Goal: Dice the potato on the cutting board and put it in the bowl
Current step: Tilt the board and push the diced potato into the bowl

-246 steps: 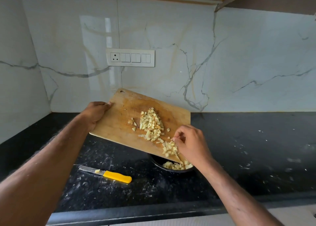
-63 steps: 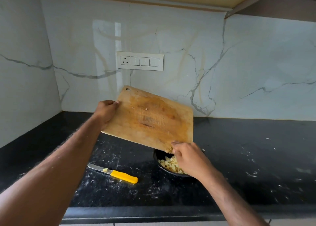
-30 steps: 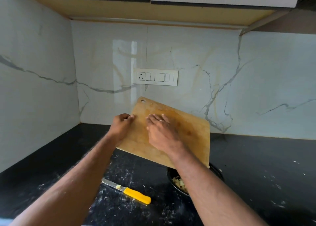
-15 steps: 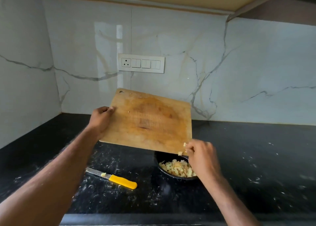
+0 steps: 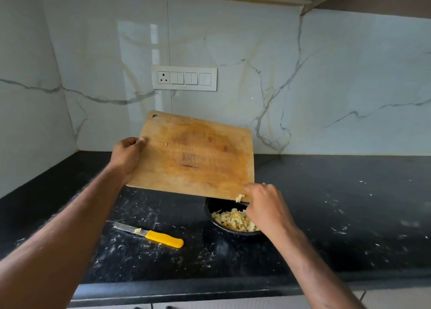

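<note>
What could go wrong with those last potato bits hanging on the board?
The last potato bits cling to the corner of the tilted cutting board, right above the rim of the bowl, so they might fall onto the counter. Also, the right hand works close to the bowl and could nudge it.

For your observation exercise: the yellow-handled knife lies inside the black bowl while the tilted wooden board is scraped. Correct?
Not quite. The head view shows the yellow-handled knife lying on the black countertop, left of the black bowl; the tilted wooden board part is right.
</note>
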Demonstrator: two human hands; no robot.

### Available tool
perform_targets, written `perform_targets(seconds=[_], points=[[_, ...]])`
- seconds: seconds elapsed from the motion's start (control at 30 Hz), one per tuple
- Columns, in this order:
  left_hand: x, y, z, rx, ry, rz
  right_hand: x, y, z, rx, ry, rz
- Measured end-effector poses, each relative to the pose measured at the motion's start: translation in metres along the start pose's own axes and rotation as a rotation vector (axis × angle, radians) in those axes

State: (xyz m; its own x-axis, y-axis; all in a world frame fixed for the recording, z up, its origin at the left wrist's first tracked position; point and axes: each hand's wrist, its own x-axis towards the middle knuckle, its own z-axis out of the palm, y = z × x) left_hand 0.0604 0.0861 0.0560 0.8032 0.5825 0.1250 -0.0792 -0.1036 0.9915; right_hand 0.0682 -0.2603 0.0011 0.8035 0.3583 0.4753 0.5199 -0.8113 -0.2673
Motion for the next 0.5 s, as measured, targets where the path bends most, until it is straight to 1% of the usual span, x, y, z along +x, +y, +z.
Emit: perform_targets(seconds=[0.03, 0.07, 0.13, 0.17, 0.27, 0.3, 0.37, 0.43, 0.5], points=[[0.0, 0.0, 0.0, -0.004, 0.003, 0.0, 0.002, -0.001, -0.001, -0.005, -0.032, -0.043], [0.001, -0.001, 0.001, -0.013, 0.003, -0.002, 0.002, -0.004, -0.001, -0.016, -0.101, -0.073], [0.003, -0.001, 0.0, -0.028, 0.009, -0.012, -0.002, -0.009, 0.001, -0.026, -0.243, -0.066], [0.005, -0.001, 0.0, -0.029, 0.017, -0.02, -0.004, -0.009, 0.002, -0.019, -0.264, -0.04], [0.006, -0.005, -0.003, -0.026, 0.033, -0.043, -0.004, -0.005, 0.001, -0.023, -0.159, 0.036], [0.007, -0.006, -0.002, -0.025, 0.033, -0.05, -0.003, -0.004, 0.001, -0.026, -0.12, 0.039], [0.007, -0.009, -0.002, -0.021, 0.033, -0.06, -0.004, -0.007, 0.0, -0.016, -0.107, 0.01], [0.007, -0.01, -0.002, -0.034, 0.029, -0.064, -0.006, -0.008, -0.002, -0.063, -0.051, 0.019], [0.007, -0.012, -0.005, -0.04, 0.038, -0.071, -0.006, -0.005, -0.003, -0.104, 0.04, 0.092]])
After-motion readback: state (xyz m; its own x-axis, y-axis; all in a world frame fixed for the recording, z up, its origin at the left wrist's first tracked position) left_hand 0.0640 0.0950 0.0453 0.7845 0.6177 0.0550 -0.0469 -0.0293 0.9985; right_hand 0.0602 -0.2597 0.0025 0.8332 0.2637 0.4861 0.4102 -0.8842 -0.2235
